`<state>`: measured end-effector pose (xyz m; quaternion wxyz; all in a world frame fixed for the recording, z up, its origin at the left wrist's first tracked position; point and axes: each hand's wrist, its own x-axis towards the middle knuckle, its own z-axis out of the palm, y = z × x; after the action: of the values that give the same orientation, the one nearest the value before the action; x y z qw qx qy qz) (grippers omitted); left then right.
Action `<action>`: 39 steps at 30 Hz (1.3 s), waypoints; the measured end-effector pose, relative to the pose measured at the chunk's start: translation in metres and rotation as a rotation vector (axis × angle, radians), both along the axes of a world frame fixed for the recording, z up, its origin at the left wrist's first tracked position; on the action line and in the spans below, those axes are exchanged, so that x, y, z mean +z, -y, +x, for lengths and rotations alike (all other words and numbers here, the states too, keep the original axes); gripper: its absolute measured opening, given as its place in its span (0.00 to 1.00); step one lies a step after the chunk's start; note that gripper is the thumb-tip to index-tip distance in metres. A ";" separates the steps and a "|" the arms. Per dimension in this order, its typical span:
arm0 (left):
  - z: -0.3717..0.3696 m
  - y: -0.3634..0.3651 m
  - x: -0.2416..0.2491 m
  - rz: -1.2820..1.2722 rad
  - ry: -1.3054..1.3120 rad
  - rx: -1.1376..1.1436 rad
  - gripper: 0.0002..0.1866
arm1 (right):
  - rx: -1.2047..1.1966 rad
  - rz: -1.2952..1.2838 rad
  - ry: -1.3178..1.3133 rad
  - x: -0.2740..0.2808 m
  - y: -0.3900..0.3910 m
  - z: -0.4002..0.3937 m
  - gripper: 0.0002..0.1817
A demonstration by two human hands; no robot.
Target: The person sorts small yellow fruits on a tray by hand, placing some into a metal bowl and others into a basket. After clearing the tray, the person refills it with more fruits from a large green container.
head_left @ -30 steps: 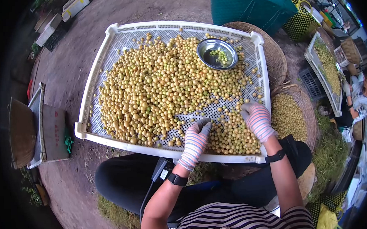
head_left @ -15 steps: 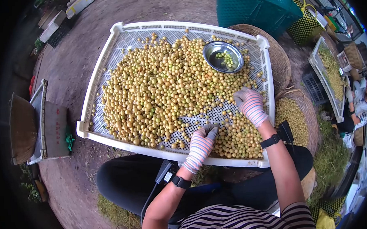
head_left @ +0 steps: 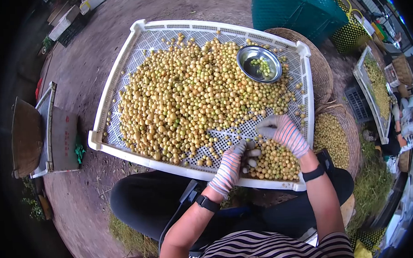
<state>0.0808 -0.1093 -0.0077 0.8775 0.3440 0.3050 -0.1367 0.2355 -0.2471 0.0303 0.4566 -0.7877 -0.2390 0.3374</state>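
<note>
A white plastic tray lies across my lap, heaped with small round yellow-green fruits. My left hand, in a striped glove with grey fingertips, is at the tray's near side. Its fingers are curved and apart, just left of a smaller group of fruits. Above that group is my right hand, gloved alike, its fingers stretched leftward and slightly apart. No fruit shows clearly in either hand. A steel bowl with several greener fruits rests in the tray's far right part.
Right of the tray stands a wicker basket of similar fruits, with another basket behind it. A green woven bag is beyond. A co-worker's arm reaches by another fruit tray. Boxes stand at left.
My left hand has moved slightly right and turned, so its fingers now show spread. My right hand has opened from a closed shape and reaches left. The view has shifted a little.
</note>
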 end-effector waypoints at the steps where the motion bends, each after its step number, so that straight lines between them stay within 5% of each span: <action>1: 0.001 0.002 -0.001 -0.068 -0.012 0.022 0.22 | 0.188 0.021 0.131 -0.003 -0.002 -0.011 0.11; 4: 0.000 0.004 -0.009 -0.078 -0.012 0.018 0.24 | 0.165 -0.049 -0.063 0.008 -0.005 -0.038 0.10; 9: -0.003 0.001 -0.006 -0.046 0.017 0.000 0.21 | -0.125 -0.155 0.605 -0.030 0.015 0.019 0.11; 14: -0.001 0.003 -0.004 -0.056 0.050 0.049 0.14 | 0.066 -0.679 0.819 -0.037 0.004 0.032 0.11; 17: -0.002 0.004 0.001 -0.014 0.081 0.016 0.14 | 0.053 -0.649 0.646 -0.031 0.003 0.031 0.12; 23: -0.004 -0.001 -0.001 -0.099 0.100 -0.013 0.21 | -0.309 -0.138 0.445 0.018 0.043 -0.003 0.09; 27: -0.004 0.001 -0.001 -0.043 0.051 0.040 0.17 | -0.549 -0.150 0.915 0.116 0.137 -0.032 0.06; 31: -0.004 0.005 0.010 -0.053 0.012 0.014 0.14 | -0.950 -0.472 1.277 0.157 0.290 -0.077 0.03; 33: -0.004 0.010 0.015 0.007 0.032 -0.005 0.13 | -1.280 -0.562 1.136 0.143 0.370 -0.120 0.04; 39: -0.005 0.017 0.019 0.060 0.014 -0.039 0.13 | -1.483 -1.028 0.759 0.028 0.514 -0.265 0.09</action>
<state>0.0759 -0.1267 0.0110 0.8661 0.3768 0.2962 -0.1421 -0.0290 -0.7606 0.0581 0.0470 -0.8974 0.3619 -0.2478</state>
